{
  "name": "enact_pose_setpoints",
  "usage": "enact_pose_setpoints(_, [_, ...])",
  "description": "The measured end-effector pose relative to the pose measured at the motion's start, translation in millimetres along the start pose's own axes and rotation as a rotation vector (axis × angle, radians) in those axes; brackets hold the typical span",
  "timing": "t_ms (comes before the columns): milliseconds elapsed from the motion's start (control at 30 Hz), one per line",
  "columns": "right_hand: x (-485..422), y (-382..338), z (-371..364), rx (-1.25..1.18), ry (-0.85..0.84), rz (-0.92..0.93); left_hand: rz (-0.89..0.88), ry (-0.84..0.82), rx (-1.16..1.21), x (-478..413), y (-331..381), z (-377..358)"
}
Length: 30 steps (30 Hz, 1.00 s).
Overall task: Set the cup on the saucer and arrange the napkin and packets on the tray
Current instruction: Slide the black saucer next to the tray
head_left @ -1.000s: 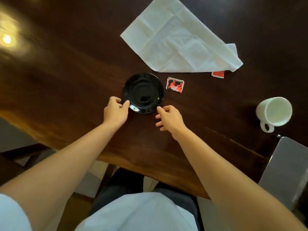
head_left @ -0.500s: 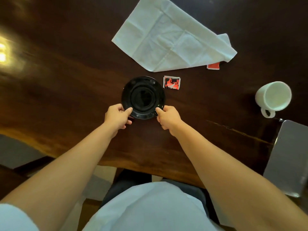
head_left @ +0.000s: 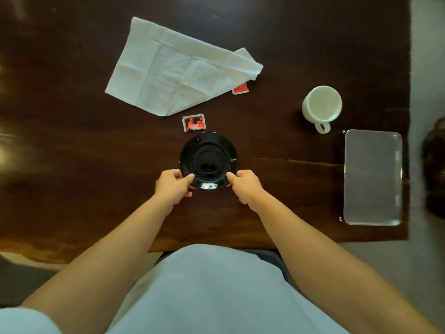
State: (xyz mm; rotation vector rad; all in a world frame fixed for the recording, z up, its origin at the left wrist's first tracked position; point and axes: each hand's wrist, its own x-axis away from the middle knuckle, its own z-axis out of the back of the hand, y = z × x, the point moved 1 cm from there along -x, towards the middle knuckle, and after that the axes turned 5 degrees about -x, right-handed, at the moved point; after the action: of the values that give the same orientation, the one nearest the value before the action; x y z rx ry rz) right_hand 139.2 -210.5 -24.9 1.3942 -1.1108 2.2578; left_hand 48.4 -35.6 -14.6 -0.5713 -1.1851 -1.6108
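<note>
Progress: early. The left hand (head_left: 173,183) and right hand (head_left: 244,183) each pinch the near rim of one black saucer (head_left: 208,160) on the surface (head_left: 72,153). One white cup (head_left: 322,105) stands apart, right. One napkin (head_left: 178,68) and two red packets (head_left: 194,122) (head_left: 240,88) lie outside the one empty metal tray (head_left: 372,177).

Black saucer (head_left: 208,160) centre, white cup (head_left: 321,104) right, napkin (head_left: 178,68) over red packet (head_left: 240,88).
</note>
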Motion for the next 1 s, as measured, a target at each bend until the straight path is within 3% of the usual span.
enact_pose_setpoints(433, [19.2,75.2,137.9,-0.081,0.046,0.029,-0.024,-0.041,-0.105,50.3,57.4,-135.7])
enact_pose_setpoints(700, [14.4,138.6,235.6,-0.126,0.076,-0.076,-0.031,-0.104,-0.133,74.8,88.7,-243.6])
enact_pose_setpoints(1000, [-11.7,167.4,268.8,-0.120,0.025,-0.101,-0.007,-0.051,-0.143,82.1,91.6,-288.8])
